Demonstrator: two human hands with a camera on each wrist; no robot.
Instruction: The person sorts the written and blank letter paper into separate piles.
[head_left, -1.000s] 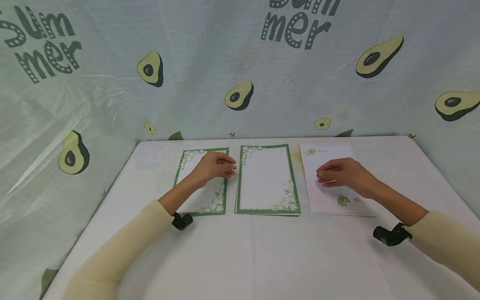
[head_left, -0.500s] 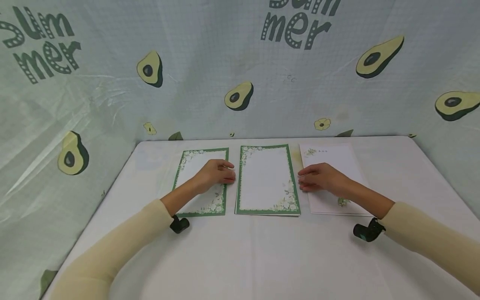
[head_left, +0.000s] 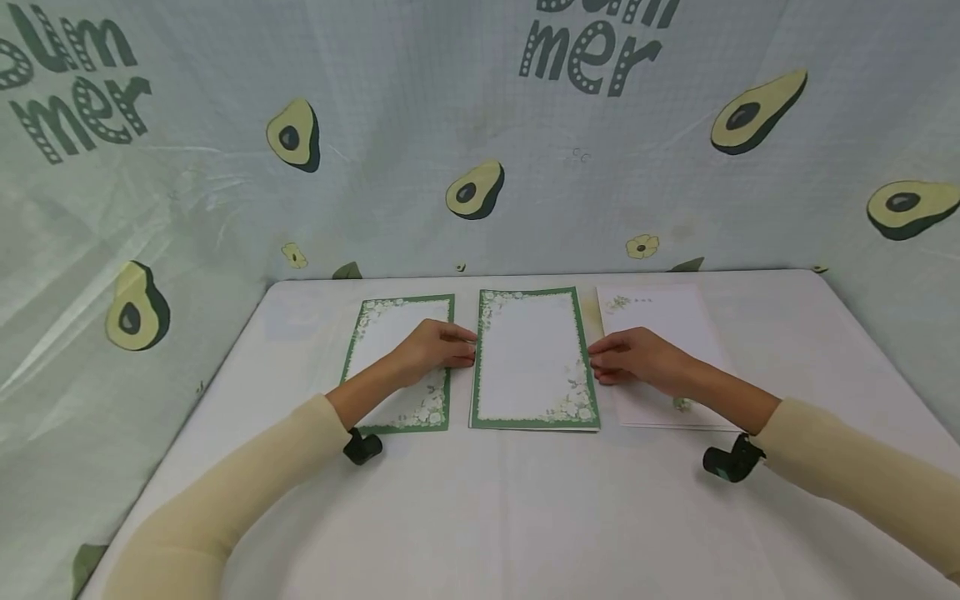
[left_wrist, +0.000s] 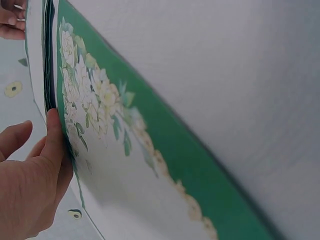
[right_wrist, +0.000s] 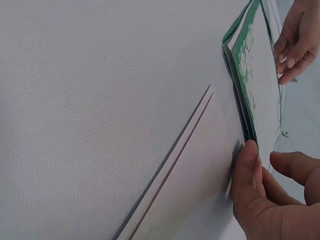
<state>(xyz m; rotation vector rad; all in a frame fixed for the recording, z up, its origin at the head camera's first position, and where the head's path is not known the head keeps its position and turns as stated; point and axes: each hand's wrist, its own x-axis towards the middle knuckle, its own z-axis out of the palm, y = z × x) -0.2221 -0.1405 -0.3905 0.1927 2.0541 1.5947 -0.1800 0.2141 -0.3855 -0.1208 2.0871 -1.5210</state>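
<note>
A small stack of green-bordered floral paper [head_left: 532,358] lies in the middle of the white table. At its left edge the fingertips of my left hand [head_left: 438,346] touch the sheets. My right hand [head_left: 637,357] touches the right edge of the same stack. Both wrist views show each thumb held apart from the fingers, which lie along the stack's side. Beneath my left hand is another green-bordered floral sheet [head_left: 393,325], partly covered by the hand and forearm. Under my right hand lie pale pinkish sheets [head_left: 667,307] with small floral prints, also partly hidden.
The white table [head_left: 510,517] meets an avocado-print cloth backdrop [head_left: 390,208] along its far edge. The same cloth hangs at the left and right. A black wrist camera [head_left: 363,447] sits below my left wrist, another black camera [head_left: 733,460] below my right.
My right hand has moved left from above the pale sheets to the middle stack's right edge. My left hand has lowered slightly and come against the stack's left edge.
</note>
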